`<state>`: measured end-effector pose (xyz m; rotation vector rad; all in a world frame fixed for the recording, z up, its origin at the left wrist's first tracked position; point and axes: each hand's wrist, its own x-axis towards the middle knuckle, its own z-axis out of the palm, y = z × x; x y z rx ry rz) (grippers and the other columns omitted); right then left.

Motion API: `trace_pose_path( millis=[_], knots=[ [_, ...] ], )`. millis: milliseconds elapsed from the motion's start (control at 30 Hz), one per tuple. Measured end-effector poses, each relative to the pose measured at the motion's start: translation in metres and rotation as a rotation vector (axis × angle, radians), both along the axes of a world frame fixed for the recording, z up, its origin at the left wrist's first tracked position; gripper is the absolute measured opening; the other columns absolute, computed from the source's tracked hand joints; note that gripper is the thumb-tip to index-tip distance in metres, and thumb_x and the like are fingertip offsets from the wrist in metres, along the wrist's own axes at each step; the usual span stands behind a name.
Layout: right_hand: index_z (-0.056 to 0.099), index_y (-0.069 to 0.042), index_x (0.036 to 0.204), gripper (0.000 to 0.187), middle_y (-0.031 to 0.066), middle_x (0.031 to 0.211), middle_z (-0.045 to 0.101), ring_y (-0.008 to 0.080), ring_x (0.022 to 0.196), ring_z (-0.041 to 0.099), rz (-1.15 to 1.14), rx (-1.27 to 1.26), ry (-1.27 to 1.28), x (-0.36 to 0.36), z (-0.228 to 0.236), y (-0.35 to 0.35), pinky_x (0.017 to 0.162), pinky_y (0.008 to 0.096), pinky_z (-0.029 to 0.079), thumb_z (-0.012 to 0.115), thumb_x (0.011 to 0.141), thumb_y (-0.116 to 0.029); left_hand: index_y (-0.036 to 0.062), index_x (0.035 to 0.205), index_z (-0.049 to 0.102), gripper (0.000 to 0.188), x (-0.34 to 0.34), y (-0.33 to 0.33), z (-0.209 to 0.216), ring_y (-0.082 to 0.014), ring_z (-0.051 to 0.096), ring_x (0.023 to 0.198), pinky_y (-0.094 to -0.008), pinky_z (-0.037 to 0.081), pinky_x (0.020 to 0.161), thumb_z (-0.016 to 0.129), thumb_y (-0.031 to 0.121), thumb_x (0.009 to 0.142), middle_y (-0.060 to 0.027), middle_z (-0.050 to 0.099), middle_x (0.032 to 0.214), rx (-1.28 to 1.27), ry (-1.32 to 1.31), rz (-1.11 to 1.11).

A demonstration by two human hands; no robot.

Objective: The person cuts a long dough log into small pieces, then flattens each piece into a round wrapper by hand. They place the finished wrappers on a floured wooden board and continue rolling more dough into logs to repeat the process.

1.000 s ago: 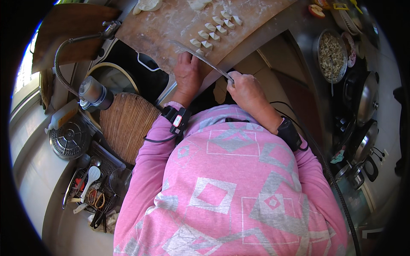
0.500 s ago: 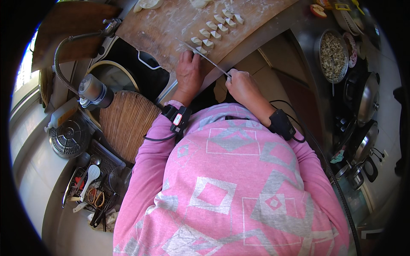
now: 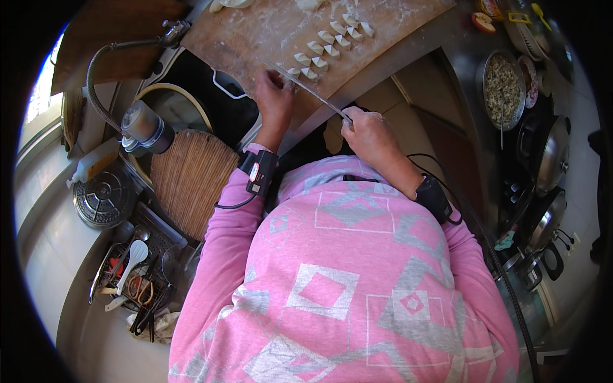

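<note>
In my right hand (image 3: 371, 133) I grip the handle of a long-bladed knife (image 3: 311, 90). Its blade slants up and left across the near edge of a floured wooden board (image 3: 236, 41). My left hand (image 3: 273, 102) is at the board's near edge, just left of the blade, its fingers curled toward the thumb. Whether something small sits between those fingers is hidden. Beyond the blade, several cut dough pieces (image 3: 329, 50) lie in a staggered double row running up to the right. More pale dough (image 3: 309, 4) lies at the board's far edge.
At right stand a metal bowl of chopped filling (image 3: 502, 86) with a utensil in it, a cut apple (image 3: 483, 22) and lidded pans (image 3: 552, 153). To the left are a faucet (image 3: 96, 73), a round slatted wooden lid (image 3: 191, 182) and a utensil basket (image 3: 137, 281).
My left hand has shifted slightly left and turned, showing the gap between thumb and curled fingers. The knife and right hand have moved slightly right as the whole view shifted.
</note>
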<state>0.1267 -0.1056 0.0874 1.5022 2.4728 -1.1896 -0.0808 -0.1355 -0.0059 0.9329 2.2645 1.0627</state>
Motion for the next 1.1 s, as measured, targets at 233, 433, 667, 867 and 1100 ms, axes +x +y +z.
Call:
trace_pose_path(
  millis=[233,433,667,867,1100],
  knots=[
    [0.06,0.0,0.087,0.016,0.024,0.082,0.068,0.0432,0.083,0.067,0.051,0.01,-0.074,-0.002,0.003,0.002,0.076,0.0532,0.053,0.06,0.087,-0.016,-0.0005,0.093,0.058,0.023,0.001,-0.002,0.0,-0.0399,0.056,0.087,-0.0464,0.047,0.077,0.07,-0.002,0.073,-0.0187,0.057,0.092,0.081,0.175,-0.132],
    [0.061,0.0,0.087,0.016,0.0239,0.082,0.068,0.0432,0.082,0.067,0.061,0.018,-0.131,-0.008,0.0,0.004,0.076,0.0524,0.054,0.06,0.088,-0.016,-0.0005,0.096,0.058,0.024,0.002,-0.004,0.004,-0.0422,0.056,0.091,-0.0489,0.046,0.081,0.069,-0.001,0.075,-0.0204,0.057,0.097,0.089,0.227,-0.189],
    [0.061,0.0,0.086,0.015,0.0246,0.083,0.068,0.0439,0.081,0.067,0.065,-0.008,-0.149,-0.011,-0.001,0.006,0.075,0.0526,0.054,0.057,0.089,-0.015,0.0004,0.096,0.057,0.022,0.002,-0.013,0.002,-0.0426,0.056,0.092,-0.0494,0.046,0.081,0.069,0.004,0.077,-0.0213,0.057,0.095,-0.047,0.197,-0.202],
    [0.061,0.0,0.086,0.015,0.0251,0.083,0.068,0.0438,0.084,0.068,0.065,0.002,-0.169,-0.018,-0.02,0.011,0.076,0.0534,0.054,0.056,0.088,-0.014,0.0004,0.096,0.058,0.02,0.002,-0.014,-0.005,-0.042,0.056,0.092,-0.0493,0.046,0.08,0.067,0.002,0.077,-0.0208,0.058,0.094,-0.039,0.258,-0.234],
    [0.061,-0.001,0.087,0.016,0.0256,0.083,0.067,0.0444,0.083,0.066,0.005,0.006,0.017,-0.003,-0.025,0.005,0.076,0.0547,0.052,0.058,0.087,-0.016,0.001,0.092,0.058,0.018,0.006,-0.025,-0.011,-0.0407,0.057,0.086,-0.0473,0.048,0.075,0.068,0.002,0.078,-0.0184,0.058,0.092,0.118,0.329,-0.268]
  ],
)
